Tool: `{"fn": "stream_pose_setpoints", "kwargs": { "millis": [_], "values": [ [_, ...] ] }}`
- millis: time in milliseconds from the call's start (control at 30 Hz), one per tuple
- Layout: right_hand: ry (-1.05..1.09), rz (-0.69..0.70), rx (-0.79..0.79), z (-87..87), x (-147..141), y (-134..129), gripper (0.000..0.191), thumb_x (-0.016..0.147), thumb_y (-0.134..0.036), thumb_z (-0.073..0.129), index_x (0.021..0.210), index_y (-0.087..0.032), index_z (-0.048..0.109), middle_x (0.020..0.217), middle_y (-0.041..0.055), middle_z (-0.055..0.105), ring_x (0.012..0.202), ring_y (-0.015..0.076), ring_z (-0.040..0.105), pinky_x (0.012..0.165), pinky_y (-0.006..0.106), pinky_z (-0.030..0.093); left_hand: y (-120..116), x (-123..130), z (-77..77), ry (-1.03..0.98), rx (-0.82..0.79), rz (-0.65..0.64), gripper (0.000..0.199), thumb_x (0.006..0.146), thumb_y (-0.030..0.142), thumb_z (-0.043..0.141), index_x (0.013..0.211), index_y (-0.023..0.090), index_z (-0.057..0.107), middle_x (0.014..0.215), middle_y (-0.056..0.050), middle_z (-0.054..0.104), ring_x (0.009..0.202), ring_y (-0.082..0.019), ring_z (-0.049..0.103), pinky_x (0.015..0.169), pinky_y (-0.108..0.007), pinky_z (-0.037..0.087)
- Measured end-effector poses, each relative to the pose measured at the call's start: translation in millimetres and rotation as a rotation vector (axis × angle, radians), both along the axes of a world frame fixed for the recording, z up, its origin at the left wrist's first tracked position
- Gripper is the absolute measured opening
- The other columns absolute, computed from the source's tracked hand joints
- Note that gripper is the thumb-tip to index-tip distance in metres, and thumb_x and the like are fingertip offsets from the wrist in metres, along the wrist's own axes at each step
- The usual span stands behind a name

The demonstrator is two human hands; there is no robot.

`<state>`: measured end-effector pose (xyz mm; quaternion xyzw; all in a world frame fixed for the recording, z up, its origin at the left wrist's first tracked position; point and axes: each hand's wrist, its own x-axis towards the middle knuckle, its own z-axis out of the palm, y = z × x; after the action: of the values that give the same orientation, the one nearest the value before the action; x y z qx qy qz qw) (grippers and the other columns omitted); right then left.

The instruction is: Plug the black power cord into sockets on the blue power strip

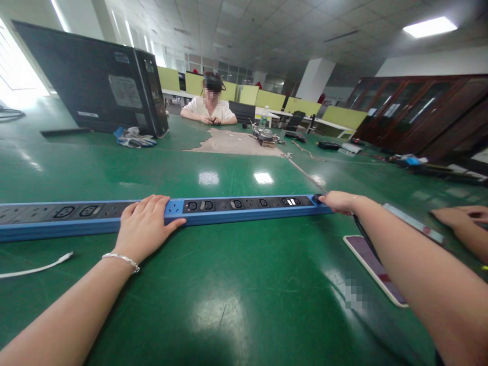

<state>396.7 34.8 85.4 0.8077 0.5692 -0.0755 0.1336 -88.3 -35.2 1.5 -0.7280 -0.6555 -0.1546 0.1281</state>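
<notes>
A long blue power strip point(247, 204) with black socket panels lies across the green table point(213, 284). My left hand point(145, 223) rests over its left part, fingers on top and thumb along the front side, apart from the fingers. At the strip's right end, my right hand point(339, 202) is closed around a black plug point(317, 199); a dark cable runs back under my right forearm. A phone point(375, 269) lies beneath that forearm. The end of a white cable point(46, 267) is to the left of my left wrist.
A black computer case point(99, 86) stands at the back left, with gloves point(134, 137) beside it. Across the table sits a person point(209, 104). Another person's hands point(457, 218) are at the right edge. A bottle point(264, 117) and small parts stand further back.
</notes>
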Motion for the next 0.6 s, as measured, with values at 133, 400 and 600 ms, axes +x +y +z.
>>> {"fn": "stream_pose_setpoints", "kwargs": {
  "millis": [133,400,600],
  "values": [
    [-0.023,-0.046,0.023,-4.6,-6.5,-9.9,0.051,0.092,-0.042,0.027,0.092,-0.007,0.064,0.062,0.0111,0.063,0.059,0.0198,0.063,0.058,0.027,0.044,0.5,-0.2,-0.3,-0.003,0.003,-0.005,0.066,0.080,0.060,0.039,0.125,0.012,0.045,0.128,-0.017,0.052,0.121,-0.031,0.044,0.101,-0.045,0.028],
    [-0.062,0.026,0.136,-21.2,1.4,-14.7,0.052,0.094,-0.039,0.022,0.104,-0.007,0.062,0.097,0.0187,0.067,0.093,0.0226,0.064,0.079,0.028,0.045,1.0,-1.0,0.0,0.003,-0.005,-0.001,0.066,0.081,0.060,0.039,0.126,0.012,0.045,0.129,-0.017,0.051,0.121,-0.031,0.044,0.101,-0.045,0.028],
    [-0.072,0.052,0.113,-20.2,0.9,-10.9,0.043,0.092,-0.034,0.030,0.103,-0.010,0.063,0.103,0.0180,0.066,0.093,0.0238,0.064,0.081,0.031,0.046,1.7,-1.4,-0.9,0.003,-0.001,-0.001,0.065,0.080,0.061,0.039,0.125,0.013,0.046,0.128,-0.017,0.052,0.121,-0.031,0.043,0.101,-0.045,0.028]
  ]
}}
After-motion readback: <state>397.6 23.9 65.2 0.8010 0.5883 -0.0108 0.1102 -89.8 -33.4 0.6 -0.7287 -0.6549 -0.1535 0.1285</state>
